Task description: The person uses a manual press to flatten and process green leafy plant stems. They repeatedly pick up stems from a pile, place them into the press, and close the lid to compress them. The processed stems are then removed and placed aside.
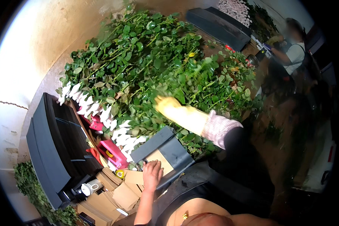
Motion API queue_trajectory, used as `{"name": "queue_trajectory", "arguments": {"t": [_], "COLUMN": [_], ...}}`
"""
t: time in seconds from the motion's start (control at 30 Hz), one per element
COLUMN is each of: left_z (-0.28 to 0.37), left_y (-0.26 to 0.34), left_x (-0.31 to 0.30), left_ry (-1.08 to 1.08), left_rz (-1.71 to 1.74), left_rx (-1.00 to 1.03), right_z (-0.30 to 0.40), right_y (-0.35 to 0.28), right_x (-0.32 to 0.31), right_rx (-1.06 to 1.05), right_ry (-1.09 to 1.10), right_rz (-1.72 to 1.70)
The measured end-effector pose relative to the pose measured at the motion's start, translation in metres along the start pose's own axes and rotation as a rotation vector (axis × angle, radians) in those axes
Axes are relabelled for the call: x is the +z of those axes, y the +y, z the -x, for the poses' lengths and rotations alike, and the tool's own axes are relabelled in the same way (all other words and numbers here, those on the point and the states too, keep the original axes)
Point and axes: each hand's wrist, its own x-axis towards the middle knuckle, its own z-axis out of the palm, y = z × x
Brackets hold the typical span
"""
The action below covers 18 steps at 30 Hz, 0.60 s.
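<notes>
My right hand [171,108], in a pale yellow rubber glove with a pinkish knitted cuff, reaches over a large heap of leafy green stems [135,56], which look like rose stems. The glove is blurred, and whether it grips a stem cannot be told. Bare, my left hand [153,173] rests on a brown cardboard sheet [159,158] that lies on a dark grey folded board [175,151]. Its fingers lie over the sheet and its palm is hidden. White-covered heads [87,104] line the near left edge of the heap.
Left stand dark stacked boards [59,135], a pink plastic holder [113,154], a pale lidded cup [90,187], a yellow tape roll [119,173] and cardboard pieces [125,195]. Another person [295,53] works at upper right, near a dark box [219,26] and pale flower heads [236,11].
</notes>
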Motion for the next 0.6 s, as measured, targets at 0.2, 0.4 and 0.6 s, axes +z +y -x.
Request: {"name": "queue_trajectory", "arguments": {"t": [0.2, 0.4, 0.6], "left_z": [-0.003, -0.006, -0.009], "left_y": [0.003, 0.002, 0.001], "left_x": [-0.001, -0.004, -0.003], "left_ry": [0.004, -0.001, -0.010], "left_rz": [0.006, -0.001, 0.018], "left_rx": [0.020, 0.023, 0.017], "right_z": [0.062, 0.035, 0.063], "right_y": [0.011, -0.001, 0.022], "right_x": [-0.009, 0.031, -0.041], "right_rx": [0.519, 0.176, -0.067], "right_ry": [-0.245, -0.081, -0.204], "right_rz": [-0.945, -0.411, -0.186]}}
